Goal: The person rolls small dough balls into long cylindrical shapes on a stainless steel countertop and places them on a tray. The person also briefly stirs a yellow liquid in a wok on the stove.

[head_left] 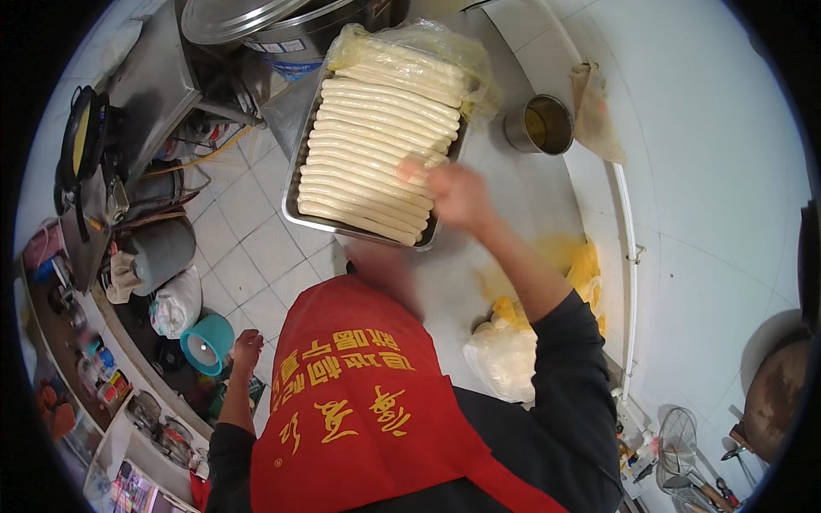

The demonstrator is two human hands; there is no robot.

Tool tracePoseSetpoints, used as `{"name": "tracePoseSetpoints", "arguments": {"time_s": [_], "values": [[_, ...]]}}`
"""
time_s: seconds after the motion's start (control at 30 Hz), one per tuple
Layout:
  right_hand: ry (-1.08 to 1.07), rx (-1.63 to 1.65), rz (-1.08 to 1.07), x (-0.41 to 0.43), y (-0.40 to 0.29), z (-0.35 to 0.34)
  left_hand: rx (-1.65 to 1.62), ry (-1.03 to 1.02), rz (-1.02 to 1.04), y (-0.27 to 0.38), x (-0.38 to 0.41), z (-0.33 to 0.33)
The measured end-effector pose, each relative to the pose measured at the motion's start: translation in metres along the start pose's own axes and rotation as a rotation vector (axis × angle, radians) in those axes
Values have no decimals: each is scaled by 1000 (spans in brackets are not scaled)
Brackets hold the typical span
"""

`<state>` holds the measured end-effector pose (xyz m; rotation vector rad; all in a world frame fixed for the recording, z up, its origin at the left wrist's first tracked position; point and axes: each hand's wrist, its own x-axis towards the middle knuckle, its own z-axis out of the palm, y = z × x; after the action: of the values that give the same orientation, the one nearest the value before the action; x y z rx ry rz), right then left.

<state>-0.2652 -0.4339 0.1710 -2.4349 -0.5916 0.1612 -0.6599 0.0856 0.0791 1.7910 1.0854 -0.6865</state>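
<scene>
In front of me a rectangular metal tray (296, 217) holds a row of many long, pale dough strips (378, 151) with a glossy surface, lying side by side. Clear plastic film (410, 54) is bunched over the strips at its far end. My right hand (458, 195), blurred, is over the tray's right side, its fingers curled and one digit reaching over the strips. Whether it touches them or grips anything is unclear. Down at my side, away from the tray, hangs my left hand (247, 349), with loosely bent fingers and nothing visible in it.
The tray rests on a metal worktop (500, 186). A metal pot (539, 125) with yellowish liquid stands at its right, near the wall. Closer to me lie plastic bags (503, 359). Beyond the tray is a large metal drum (288, 48); a teal bucket (206, 344) stands on the left.
</scene>
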Motion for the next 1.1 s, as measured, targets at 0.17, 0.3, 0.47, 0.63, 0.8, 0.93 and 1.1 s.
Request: {"name": "tracePoseSetpoints", "arguments": {"time_s": [0.17, 0.3, 0.47, 0.63, 0.8, 0.93, 1.1], "values": [[-305, 90, -184, -15, -35, 18, 29, -51, -62, -21, -7, 11], [-173, 22, 54, 29, -13, -4, -18, -67, -29, -28, -17, 21], [-255, 85, -269, -1, -49, 45, -1, -44, -92, -37, -15, 20], [-181, 78, -31, 68, -41, 19, -44, 1, -29, -47, -15, 18], [-262, 194, -202, 54, -56, 39, -60, 13, -77, -55, -18, 22], [-258, -101, -64, 78, -46, 29, -70, 19, -100, -54, -21, 28], [-552, 107, -225, 78, -88, 53, -94, -21, -130, -55, -23, 32]]}}
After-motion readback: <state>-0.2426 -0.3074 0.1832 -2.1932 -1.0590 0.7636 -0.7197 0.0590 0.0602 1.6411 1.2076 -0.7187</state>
